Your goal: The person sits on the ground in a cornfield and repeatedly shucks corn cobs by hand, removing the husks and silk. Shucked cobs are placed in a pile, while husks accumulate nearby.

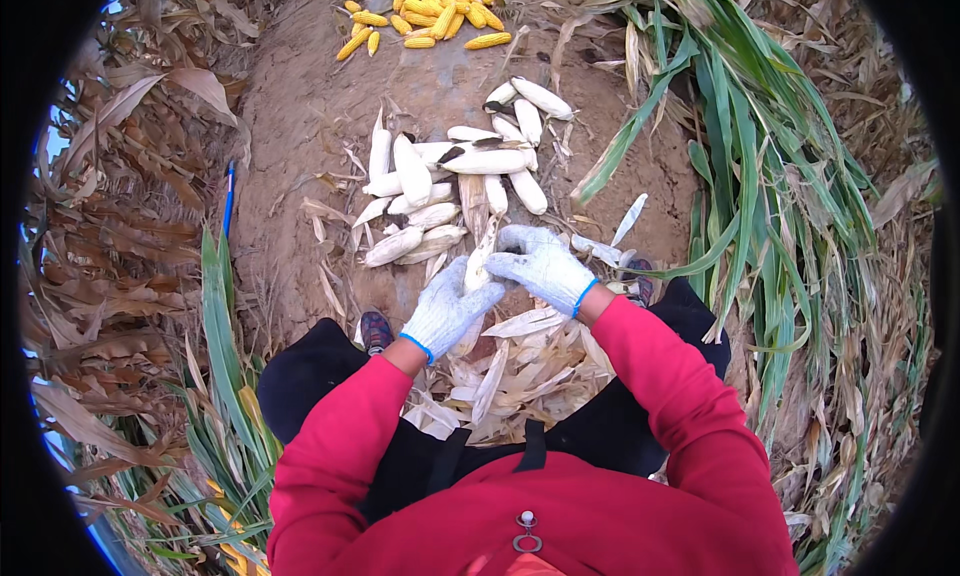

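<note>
A corn ear in pale husk (478,267) is held upright between both hands, its tip pointing away from me. My left hand (452,303), in a white knit glove with a blue cuff, grips its lower part from the left. On the right, my right hand (541,265), gloved alike, has its thumb and fingers at the ear's side near the upper part; whether they pinch husk is hard to tell. Just beyond the hands lies a loose pile of ears in white husks (487,162). Stripped husks (525,373) are heaped between my legs.
Husked yellow corn cobs (442,10) lie piled on the bare soil at the far end. Green corn stalks and leaves (742,126) are heaped at the right, with more leaves (220,313) at the left. A blue pen-like object (228,201) lies beside dry stalks (127,276).
</note>
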`<state>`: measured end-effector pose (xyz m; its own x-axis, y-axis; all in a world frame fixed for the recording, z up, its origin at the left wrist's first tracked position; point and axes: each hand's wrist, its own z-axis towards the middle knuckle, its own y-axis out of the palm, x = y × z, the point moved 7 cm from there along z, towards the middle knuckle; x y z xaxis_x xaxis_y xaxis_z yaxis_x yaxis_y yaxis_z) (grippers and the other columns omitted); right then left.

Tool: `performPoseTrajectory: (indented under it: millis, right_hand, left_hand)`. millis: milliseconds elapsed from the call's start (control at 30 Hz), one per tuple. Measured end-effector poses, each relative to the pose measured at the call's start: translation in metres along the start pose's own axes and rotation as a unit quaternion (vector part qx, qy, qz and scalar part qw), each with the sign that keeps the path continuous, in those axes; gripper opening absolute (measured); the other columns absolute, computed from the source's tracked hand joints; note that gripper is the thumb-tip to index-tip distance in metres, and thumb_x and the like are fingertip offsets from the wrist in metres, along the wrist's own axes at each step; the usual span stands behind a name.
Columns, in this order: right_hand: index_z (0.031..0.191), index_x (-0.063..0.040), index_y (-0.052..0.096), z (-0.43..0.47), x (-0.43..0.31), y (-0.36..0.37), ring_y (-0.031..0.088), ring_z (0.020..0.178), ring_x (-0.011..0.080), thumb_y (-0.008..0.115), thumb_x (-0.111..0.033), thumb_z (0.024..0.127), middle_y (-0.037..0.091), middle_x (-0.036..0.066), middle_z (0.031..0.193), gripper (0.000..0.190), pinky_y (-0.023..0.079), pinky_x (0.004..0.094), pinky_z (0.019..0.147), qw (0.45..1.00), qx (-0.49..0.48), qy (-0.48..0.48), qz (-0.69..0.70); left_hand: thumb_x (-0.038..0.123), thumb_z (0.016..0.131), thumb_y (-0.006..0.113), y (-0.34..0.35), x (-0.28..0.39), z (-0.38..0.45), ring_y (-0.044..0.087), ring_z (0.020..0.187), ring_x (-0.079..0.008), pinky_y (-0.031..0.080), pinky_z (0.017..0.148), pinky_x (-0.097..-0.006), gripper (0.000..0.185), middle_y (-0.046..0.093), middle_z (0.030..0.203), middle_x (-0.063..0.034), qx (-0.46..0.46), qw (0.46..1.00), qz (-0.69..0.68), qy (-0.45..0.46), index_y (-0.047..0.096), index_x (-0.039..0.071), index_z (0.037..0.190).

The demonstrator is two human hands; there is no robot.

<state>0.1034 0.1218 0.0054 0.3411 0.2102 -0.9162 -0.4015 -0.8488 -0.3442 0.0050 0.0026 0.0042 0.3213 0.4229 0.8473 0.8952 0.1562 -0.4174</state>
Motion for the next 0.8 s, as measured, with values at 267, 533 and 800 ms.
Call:
performPoseTrajectory:
  millis: [267, 533, 800]
  right_hand:
    - [0.100, 0.001, 0.067, 0.008, 0.011, -0.002, 0.067, 0.088, 0.0355, 0.065, -0.033, 0.087, 0.069, 0.021, 0.095, 0.037, 0.052, 0.0426, 0.079, 0.997, 0.069, 0.027, -0.032]
    - [0.099, 0.004, 0.063, 0.018, 0.027, 0.003, 0.066, 0.091, 0.0359, 0.064, -0.031, 0.086, 0.067, 0.024, 0.096, 0.037, 0.052, 0.0430, 0.080, 0.996, 0.084, 0.037, 0.020]
    - [0.100, 0.002, 0.063, 0.020, 0.011, -0.009, 0.065, 0.091, 0.0427, 0.063, -0.027, 0.087, 0.068, 0.025, 0.094, 0.032, 0.052, 0.0478, 0.079, 0.991, 0.112, 0.022, -0.064]
  left_hand:
    - [0.035, 0.086, 0.074, 0.012, -0.012, 0.016, 0.067, 0.106, -0.0310, 0.051, 0.092, -0.0396, 0.053, 0.070, 0.113, -0.0182, 0.057, 0.995, 0.076, -0.004, 0.060, 0.002, 0.125]
    - [0.051, 0.084, 0.069, 0.005, 0.000, 0.022, 0.067, 0.098, -0.0400, 0.053, 0.081, -0.0499, 0.051, 0.069, 0.102, -0.0192, 0.091, 0.982, 0.162, -0.034, 0.060, 0.010, 0.113]
    - [0.053, 0.086, 0.064, 0.009, 0.004, 0.030, 0.063, 0.105, -0.0446, 0.051, 0.088, -0.0494, 0.057, 0.065, 0.111, -0.0252, 0.034, 0.993, 0.107, -0.047, 0.055, 0.004, 0.114]
